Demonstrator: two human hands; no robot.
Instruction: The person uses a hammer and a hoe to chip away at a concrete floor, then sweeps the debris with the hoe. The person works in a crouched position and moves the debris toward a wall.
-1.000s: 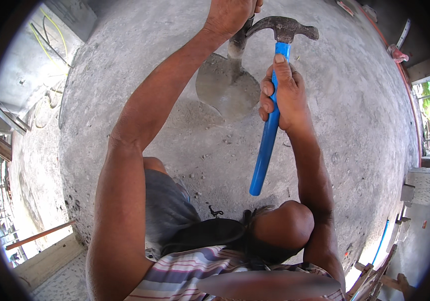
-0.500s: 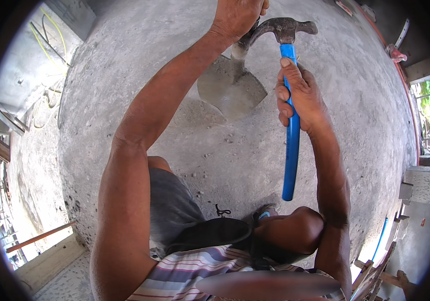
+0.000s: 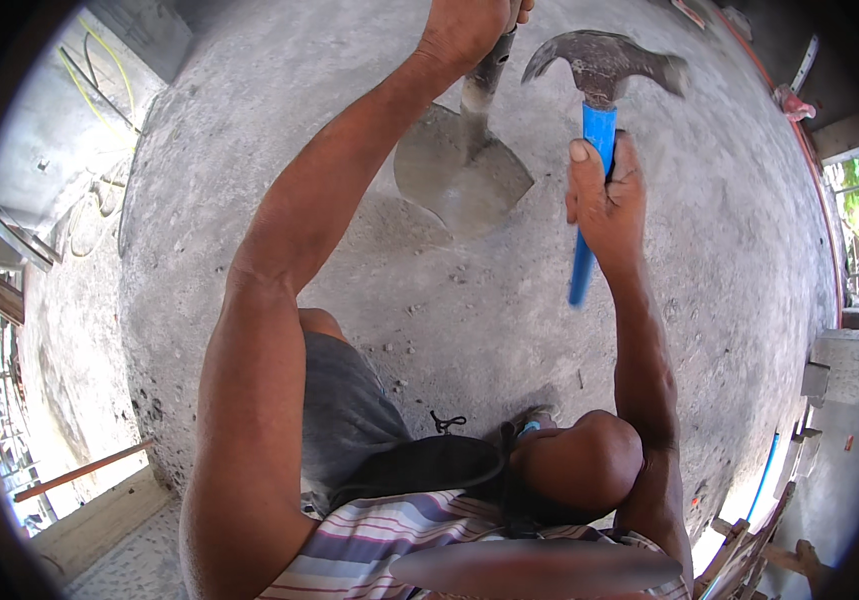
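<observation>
A shovel rests with its dusty grey blade [image 3: 459, 185] on the concrete floor. Up by the top edge of the view, my left hand [image 3: 471, 28] is closed round the shovel's shaft just above the metal socket; its fingers are partly cut off by the frame. To the right, my right hand [image 3: 609, 205] grips a claw hammer [image 3: 599, 70] by its blue handle. The hammer is held upright in the air, head up, claw toward the shovel and striking face to the right. A gap shows between claw and socket.
Small crumbs and grit lie over the concrete floor [image 3: 429, 330]. My bent knee [image 3: 589, 455] is below the hammer. A wooden frame piece [image 3: 804, 560] and a blue pipe [image 3: 762, 475] stand at the lower right. Yellow cable [image 3: 109, 60] hangs at the upper left.
The hammer has moved right and away from the shovel's socket, which its claw overlapped in the view before. My right hand rose with it. My left hand and the shovel stayed nearly still.
</observation>
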